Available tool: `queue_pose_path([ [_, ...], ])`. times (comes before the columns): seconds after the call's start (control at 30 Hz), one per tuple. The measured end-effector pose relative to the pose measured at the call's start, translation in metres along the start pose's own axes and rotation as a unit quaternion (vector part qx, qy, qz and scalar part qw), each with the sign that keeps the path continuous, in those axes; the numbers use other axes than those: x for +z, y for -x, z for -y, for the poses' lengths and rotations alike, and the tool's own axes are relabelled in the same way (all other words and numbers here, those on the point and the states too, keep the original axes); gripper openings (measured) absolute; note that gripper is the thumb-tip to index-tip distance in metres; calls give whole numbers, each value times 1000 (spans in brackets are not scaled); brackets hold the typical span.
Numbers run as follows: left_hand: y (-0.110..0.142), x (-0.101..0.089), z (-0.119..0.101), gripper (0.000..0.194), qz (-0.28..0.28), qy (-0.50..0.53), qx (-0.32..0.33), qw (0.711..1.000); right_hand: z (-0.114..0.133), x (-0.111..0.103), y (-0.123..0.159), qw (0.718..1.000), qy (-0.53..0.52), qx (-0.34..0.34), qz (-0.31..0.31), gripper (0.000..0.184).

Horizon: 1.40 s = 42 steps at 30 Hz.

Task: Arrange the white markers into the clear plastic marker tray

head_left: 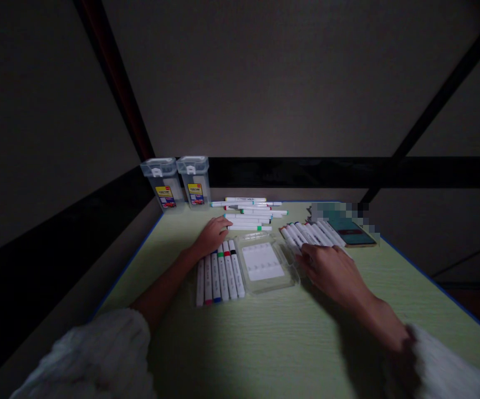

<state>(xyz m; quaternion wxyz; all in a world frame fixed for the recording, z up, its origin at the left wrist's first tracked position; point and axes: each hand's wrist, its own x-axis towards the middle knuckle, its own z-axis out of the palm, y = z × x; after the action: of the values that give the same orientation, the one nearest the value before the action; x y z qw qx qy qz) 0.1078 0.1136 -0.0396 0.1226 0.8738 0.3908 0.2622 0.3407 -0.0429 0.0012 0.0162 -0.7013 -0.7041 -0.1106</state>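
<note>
The left forearm is stretched diagonally from the lower left, with the wrist held low and the back of the left hand (214, 235) turned up. Its fingers are pointed to the right and slightly bent, and their tips are brought to the left end of a green-banded marker (246, 228); whether that marker is grasped or only touched cannot be told. Below this hand, a row of 6 markers (220, 280) is laid side by side, partly covered at its far end.

The right forearm is extended from the lower right, angled up and to the left. The right hand (331, 269) is turned knuckles up, its fingers curled down at the near end of a second row of markers (315, 234); whether anything is gripped cannot be told, as the fingertips are hidden.

Between the 2 hands, a clear tray (260, 290) with a white card (263, 261) is placed on the surface (240, 343). Loose markers (260, 212) are scattered beyond it. At the far left, 2 lidded containers (195, 194) are stood upright, and a phone (354, 233) is set just beside the second row. Both wrists are framed by pale, fluffy sleeves (94, 354).
</note>
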Motion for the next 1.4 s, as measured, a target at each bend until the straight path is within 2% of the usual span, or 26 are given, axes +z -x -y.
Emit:
queue_pose_path([
  [0.13, -1, -1, 0, 24, 0, 0, 0, 1000, 1, 0, 0, 1000, -8, -8, -2, 23],
  [0.4, -3, -8, -8, 12, -5, 31, -60, 998, 0, 2, 0, 1000, -6, -26, -10, 22],
  [0.67, -4, -6, -2, 16, 10, 31, -100, 994, 1, 3, 0, 999, -20, -36, -15, 21],
  [1.03, -5, -3, 0, 15, 5, 38, -101, 994, 0, 6, 0, 998, -32, -47, -25, 22],
  [1.27, -6, -3, 0, 15, 1, 30, -97, 995, 1, 5, 0, 999, -34, -36, -5, 20],
  [1.4, -7, -5, -1, 15, 4, 62, -125, 990, 1, 4, 1, 999, -29, -37, 1, 21],
])
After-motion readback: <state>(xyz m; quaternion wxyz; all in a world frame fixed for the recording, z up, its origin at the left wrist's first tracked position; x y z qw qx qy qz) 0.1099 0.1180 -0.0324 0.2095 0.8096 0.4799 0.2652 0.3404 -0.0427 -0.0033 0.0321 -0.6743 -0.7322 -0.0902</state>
